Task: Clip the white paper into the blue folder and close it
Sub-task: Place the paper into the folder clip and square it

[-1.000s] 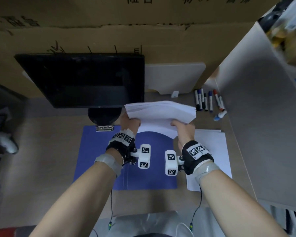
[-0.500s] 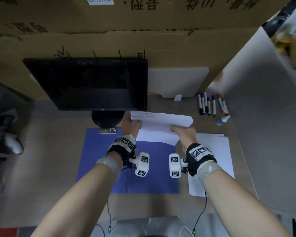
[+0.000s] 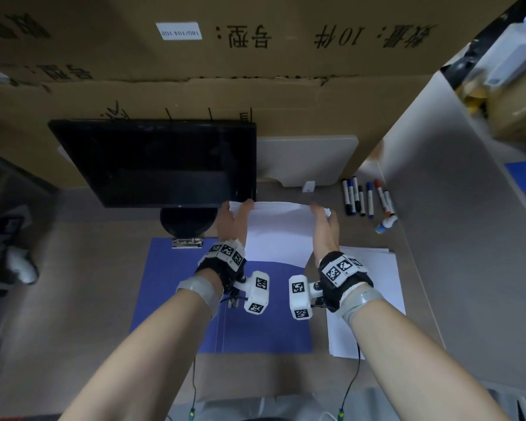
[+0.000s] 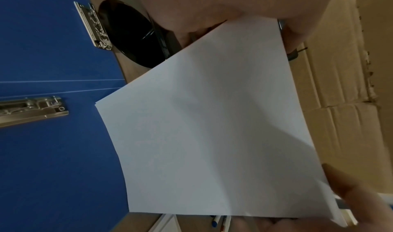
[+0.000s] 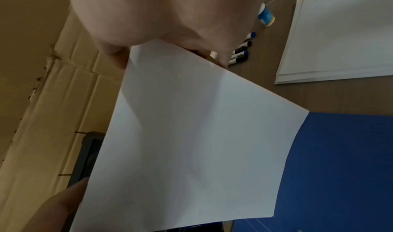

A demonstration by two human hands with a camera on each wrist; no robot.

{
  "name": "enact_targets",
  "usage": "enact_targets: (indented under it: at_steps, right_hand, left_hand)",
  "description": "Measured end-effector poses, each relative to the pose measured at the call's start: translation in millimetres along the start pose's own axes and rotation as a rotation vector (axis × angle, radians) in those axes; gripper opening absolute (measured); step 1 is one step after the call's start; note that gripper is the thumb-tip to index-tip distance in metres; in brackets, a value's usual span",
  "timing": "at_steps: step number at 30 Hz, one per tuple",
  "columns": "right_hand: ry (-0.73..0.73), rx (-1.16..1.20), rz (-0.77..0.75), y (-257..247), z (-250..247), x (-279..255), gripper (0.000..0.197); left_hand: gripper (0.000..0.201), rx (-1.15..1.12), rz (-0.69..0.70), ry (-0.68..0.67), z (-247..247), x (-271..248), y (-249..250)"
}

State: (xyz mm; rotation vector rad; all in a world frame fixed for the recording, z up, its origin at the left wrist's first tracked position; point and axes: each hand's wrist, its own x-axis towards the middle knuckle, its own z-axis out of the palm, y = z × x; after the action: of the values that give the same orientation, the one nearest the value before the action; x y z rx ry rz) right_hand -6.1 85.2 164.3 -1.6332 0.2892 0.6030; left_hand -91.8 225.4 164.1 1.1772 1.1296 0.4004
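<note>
Holding the sheaf of white paper by its two far corners, the left hand and the right hand keep it lifted above the open blue folder, its near edge hanging down over the folder's right-hand leaf. Each hand pinches a corner between thumb and fingers; the wrist views show the thumb on one face and the fingers behind, so the sheets hang square and stay together instead of fanning out. That two-corner grip probably serves to even the edges before the sheaf goes under a clip.

The folder lies flat on the desk, spread wide with its spine crease running toward the person. One metal clip sits at the far edge of the left leaf, beside the black monitor stand. The left wrist view shows a second metal clamp near the crease, on the leaf under the paper. Which of these is meant to take the paper I cannot tell; neither is touched yet, so clipping and closing are both still to do.

A further stack of white sheets lies on the desk just right of the folder, likely the source pile. Several whiteboard markers lie beyond it, well apart from the work, and the monitor stands behind.
</note>
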Motion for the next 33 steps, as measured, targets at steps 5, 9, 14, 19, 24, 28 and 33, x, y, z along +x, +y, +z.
enact_targets:
  at_steps: [5, 9, 14, 19, 24, 28, 33]
  right_hand:
    - [-0.029, 0.014, -0.015, -0.6, -1.0, 0.4, 0.060]
    - [-0.074, 0.022, 0.014, 10.2, -5.1, 5.3, 0.099]
    - [-0.128, -0.078, -0.020, 23.1, -9.3, 11.2, 0.100]
    - [-0.106, -0.262, -0.009, 57.9, -13.5, 32.2, 0.052]
    - [-0.061, -0.247, 0.035, 81.8, -8.4, 48.7, 0.031]
    - [0.011, -0.296, 0.053, 76.1, -4.4, 49.1, 0.073]
    - [-0.020, -0.270, 0.092, 61.6, -4.5, 30.9, 0.062]
  left_hand:
    - [0.075, -0.042, -0.037, 0.009, 2.7, 3.1, 2.7]
    - [0.056, -0.096, 0.005, 0.019, 4.1, 4.5, 3.9]
    - [0.091, 0.077, 0.061, -0.070, -4.3, 11.8, -12.1]
    - [0.068, 0.391, 0.048, -0.183, -18.2, 31.0, -46.5]
    - [0.066, 0.363, 0.017, -0.204, -19.6, 52.9, -81.8]
    - [0.045, 0.353, 0.066, -0.187, -14.9, 52.9, -77.4]
    - [0.049, 0.358, 0.002, -0.145, -24.4, 45.4, -66.6]
